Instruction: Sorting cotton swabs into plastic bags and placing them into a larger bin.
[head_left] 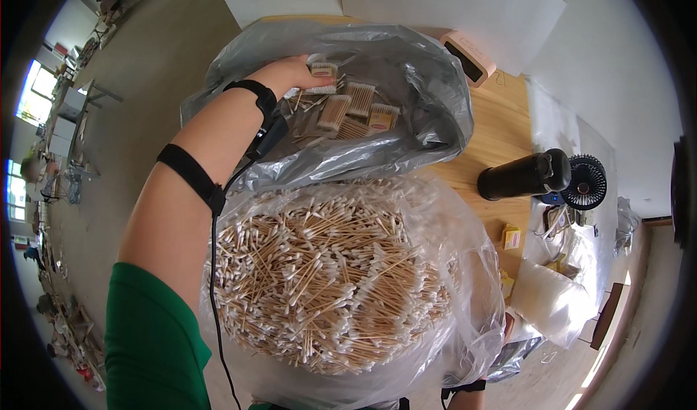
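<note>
My left hand (292, 75) reaches into an open grey plastic bag (363, 156), with its fingers closed around a small clear pack of cotton swabs (323, 76). Beside it in the bag lie several more packs (361, 98) and some loose swabs (308, 99). Nearer to me, a large clear plastic bag (472, 265) holds a big heap of loose wooden-stick cotton swabs (319, 279). At the lower right, my right forearm (466, 401) shows with a black band. The clear bag hides most of my right hand, so its fingers cannot be made out.
On the wooden table (501, 123) are a pink digital clock (470, 58), a black bottle (519, 175) and a small yellow box (511, 236). A black fan (584, 182) stands farther right, near clear plastic sheeting (552, 301). White boards (450, 7) rise behind the table.
</note>
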Tool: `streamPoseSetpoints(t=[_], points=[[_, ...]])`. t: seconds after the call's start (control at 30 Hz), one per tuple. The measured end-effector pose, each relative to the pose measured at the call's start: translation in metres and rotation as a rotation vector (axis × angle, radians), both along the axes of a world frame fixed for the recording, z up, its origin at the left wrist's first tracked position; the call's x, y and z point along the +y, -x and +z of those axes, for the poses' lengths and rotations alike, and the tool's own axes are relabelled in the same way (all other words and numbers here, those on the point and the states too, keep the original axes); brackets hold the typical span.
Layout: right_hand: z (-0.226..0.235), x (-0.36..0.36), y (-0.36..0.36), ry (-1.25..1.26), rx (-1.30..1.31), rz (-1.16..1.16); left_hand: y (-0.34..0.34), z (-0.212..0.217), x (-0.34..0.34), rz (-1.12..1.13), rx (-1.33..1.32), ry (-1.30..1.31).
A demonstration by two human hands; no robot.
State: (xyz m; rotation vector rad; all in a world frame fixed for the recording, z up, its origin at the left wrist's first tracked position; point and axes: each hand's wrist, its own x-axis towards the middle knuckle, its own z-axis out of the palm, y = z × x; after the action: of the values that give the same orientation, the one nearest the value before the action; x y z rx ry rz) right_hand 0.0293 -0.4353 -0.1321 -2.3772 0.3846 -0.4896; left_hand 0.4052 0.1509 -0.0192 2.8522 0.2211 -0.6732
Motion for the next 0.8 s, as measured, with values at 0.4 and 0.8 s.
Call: streamPoseSetpoints(t=[0.4, 0.8], points=[[0.011, 0.012, -0.006, 0.122, 0.01, -0.036, -0.018, -0.027, -0.001, 0.056, -0.059, 0.106], [0.02, 0.018, -0.006, 0.113, -0.01, -0.018, 0.046, 0.02, -0.025, -0.086, -0.22, 0.127]])
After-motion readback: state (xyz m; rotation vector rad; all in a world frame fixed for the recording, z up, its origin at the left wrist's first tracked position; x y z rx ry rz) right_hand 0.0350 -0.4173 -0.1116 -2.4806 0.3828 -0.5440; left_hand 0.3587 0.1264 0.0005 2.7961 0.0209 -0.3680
